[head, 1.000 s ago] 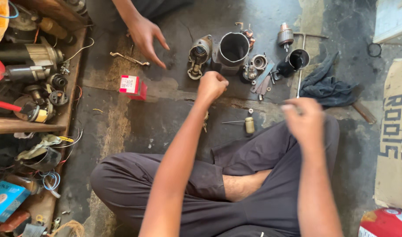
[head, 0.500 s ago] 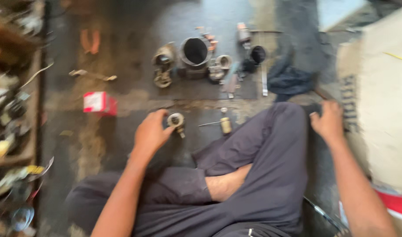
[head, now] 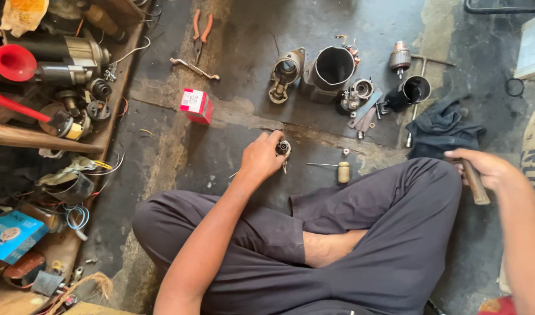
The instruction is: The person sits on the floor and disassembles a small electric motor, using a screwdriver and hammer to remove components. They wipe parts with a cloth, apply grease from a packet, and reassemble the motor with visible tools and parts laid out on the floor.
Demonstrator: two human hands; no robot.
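I sit cross-legged on a dark concrete floor. My left hand (head: 260, 157) grips a small round metal part (head: 283, 147) and holds it just above the floor in front of my knees. My right hand (head: 483, 169) is out past my right knee, closed around a wooden tool handle (head: 474, 182); the tool's head is hidden. A small awl with a pale handle (head: 340, 170) lies on the floor between the two hands.
Dismantled motor parts lie ahead: a cylindrical housing (head: 333, 69), an end casing (head: 285, 73), a black cup (head: 412, 92), an armature (head: 400, 58). A dark rag (head: 442, 131), a red box (head: 196, 105), pliers (head: 200, 29) and a wrench (head: 192, 68) are nearby. A cluttered shelf (head: 51, 111) runs along the left.
Another person's hand at the top has gone from view. My left hand now holds the small metal part. My right hand swung out to the right and closed on the wooden handle.
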